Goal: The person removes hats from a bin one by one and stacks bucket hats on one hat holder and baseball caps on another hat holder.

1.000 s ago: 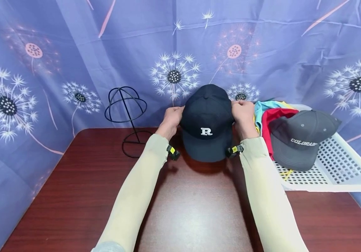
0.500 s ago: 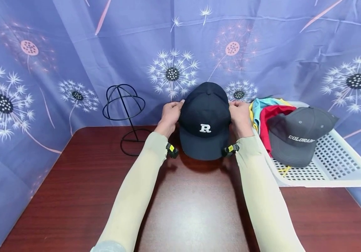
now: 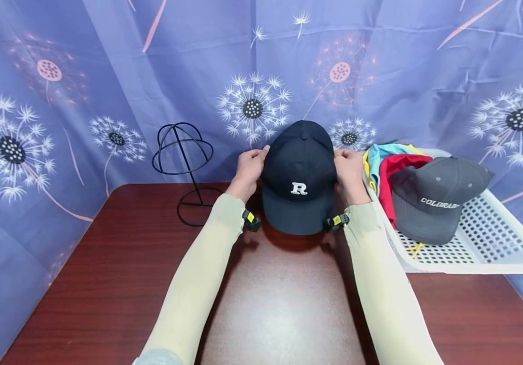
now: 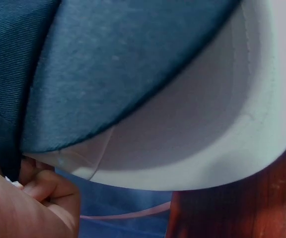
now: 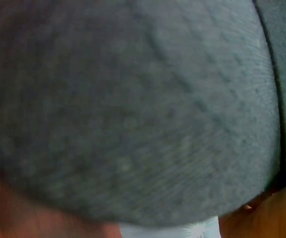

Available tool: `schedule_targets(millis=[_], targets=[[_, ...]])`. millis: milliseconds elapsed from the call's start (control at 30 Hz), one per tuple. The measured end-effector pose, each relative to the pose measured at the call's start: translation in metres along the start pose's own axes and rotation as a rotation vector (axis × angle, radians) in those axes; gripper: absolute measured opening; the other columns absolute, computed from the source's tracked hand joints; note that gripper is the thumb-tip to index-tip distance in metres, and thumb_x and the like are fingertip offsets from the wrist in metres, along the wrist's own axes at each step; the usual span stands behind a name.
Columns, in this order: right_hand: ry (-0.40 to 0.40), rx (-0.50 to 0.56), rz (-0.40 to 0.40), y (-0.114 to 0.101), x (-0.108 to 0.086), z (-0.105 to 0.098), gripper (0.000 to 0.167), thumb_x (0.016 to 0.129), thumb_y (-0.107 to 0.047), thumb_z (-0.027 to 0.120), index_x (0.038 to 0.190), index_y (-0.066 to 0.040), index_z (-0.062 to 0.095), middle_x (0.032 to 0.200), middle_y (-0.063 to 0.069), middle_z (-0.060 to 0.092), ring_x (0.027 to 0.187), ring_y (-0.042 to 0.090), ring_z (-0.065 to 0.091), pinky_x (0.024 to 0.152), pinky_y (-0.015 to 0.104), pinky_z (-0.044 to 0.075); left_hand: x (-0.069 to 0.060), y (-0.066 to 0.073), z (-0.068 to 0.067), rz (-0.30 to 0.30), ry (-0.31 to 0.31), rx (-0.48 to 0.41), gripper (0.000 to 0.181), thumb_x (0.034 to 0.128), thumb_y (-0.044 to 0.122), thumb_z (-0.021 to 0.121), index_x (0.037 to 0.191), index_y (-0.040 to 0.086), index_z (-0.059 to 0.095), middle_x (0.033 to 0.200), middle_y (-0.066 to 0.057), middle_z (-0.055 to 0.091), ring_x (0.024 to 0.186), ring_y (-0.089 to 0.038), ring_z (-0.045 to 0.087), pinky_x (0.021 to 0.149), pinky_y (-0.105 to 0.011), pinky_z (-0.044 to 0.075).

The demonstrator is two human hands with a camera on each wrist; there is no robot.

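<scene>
A black baseball cap [image 3: 299,159] with a white letter R faces forward in the middle of the head view, its brim pointing down. My left hand [image 3: 249,172] pinches the cap's left side, with the thumb and index finger at its edge. On the opposite side my right hand [image 3: 350,172] grips the cap's edge with curled fingers. The left wrist view shows the dark cap [image 4: 123,64] close up, a pale stitched surface [image 4: 182,148] beneath it. Dark brim fabric [image 5: 143,109] fills most of the right wrist view, hiding most of the right fingers.
To the left stands a black wire hat stand [image 3: 188,167]. A white plastic basket [image 3: 498,238] at the right holds a grey COLORADO cap [image 3: 439,197], a red cloth item [image 3: 386,187] and blue-yellow fabric [image 3: 375,157]. A blue dandelion curtain [image 3: 175,61] hangs behind the brown table [image 3: 120,284].
The cap stays nearly where it was, between both hands. My left fingers have slid slightly higher along its side, and the right hand's grip has shifted slightly. The head view wobbles a little.
</scene>
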State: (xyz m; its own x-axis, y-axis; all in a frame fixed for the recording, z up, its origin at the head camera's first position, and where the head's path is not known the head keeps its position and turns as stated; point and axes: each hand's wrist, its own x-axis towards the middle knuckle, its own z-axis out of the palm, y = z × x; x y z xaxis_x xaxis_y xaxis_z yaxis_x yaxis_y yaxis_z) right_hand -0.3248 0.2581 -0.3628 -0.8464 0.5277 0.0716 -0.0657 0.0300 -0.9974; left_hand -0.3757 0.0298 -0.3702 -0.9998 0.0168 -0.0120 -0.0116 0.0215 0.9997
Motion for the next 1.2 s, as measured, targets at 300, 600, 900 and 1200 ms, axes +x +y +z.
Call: schedule_targets(millis=[300,600,900,1200], targets=[[0.029,0.086,0.003,0.002,0.001,0.002,0.029,0.105,-0.006,0.054,0.078,-0.009,0.063,0.095,0.001,0.057,0.085,0.014,0.053,0.069,0.024,0.047,-0.002,0.0,-0.003,-0.022,-0.031,0.03,0.038,0.1062,0.043,0.065,0.103,0.006,0.076,0.09,0.003,0.051,0.091,-0.017,0.051,0.082,-0.031,0.043],[0.028,0.211,0.013,0.0,-0.004,-0.002,0.023,0.105,-0.006,0.054,0.087,-0.012,0.067,0.096,0.001,0.061,0.08,0.013,0.057,0.069,0.022,0.05,-0.008,0.003,-0.006,-0.011,-0.06,0.013,0.037,0.1084,0.034,0.061,0.127,0.006,0.074,0.121,-0.004,0.063,0.109,-0.019,0.055,0.095,-0.034,0.047],[0.104,0.21,0.001,-0.005,-0.01,-0.003,0.021,0.105,-0.01,0.053,0.093,-0.012,0.07,0.106,0.001,0.064,0.093,0.015,0.061,0.082,0.028,0.053,-0.021,0.004,-0.013,0.047,-0.032,0.005,0.032,0.1076,0.028,0.06,0.132,0.011,0.072,0.138,-0.004,0.065,0.123,-0.019,0.059,0.102,-0.035,0.05],[0.144,0.101,-0.07,-0.012,-0.018,-0.001,0.019,0.103,-0.011,0.056,0.092,-0.01,0.072,0.097,-0.002,0.064,0.097,0.015,0.058,0.084,0.026,0.049,-0.034,0.008,-0.015,0.142,0.03,0.122,0.036,0.109,0.036,0.059,0.135,0.013,0.067,0.137,-0.004,0.063,0.128,-0.02,0.057,0.109,-0.038,0.046]])
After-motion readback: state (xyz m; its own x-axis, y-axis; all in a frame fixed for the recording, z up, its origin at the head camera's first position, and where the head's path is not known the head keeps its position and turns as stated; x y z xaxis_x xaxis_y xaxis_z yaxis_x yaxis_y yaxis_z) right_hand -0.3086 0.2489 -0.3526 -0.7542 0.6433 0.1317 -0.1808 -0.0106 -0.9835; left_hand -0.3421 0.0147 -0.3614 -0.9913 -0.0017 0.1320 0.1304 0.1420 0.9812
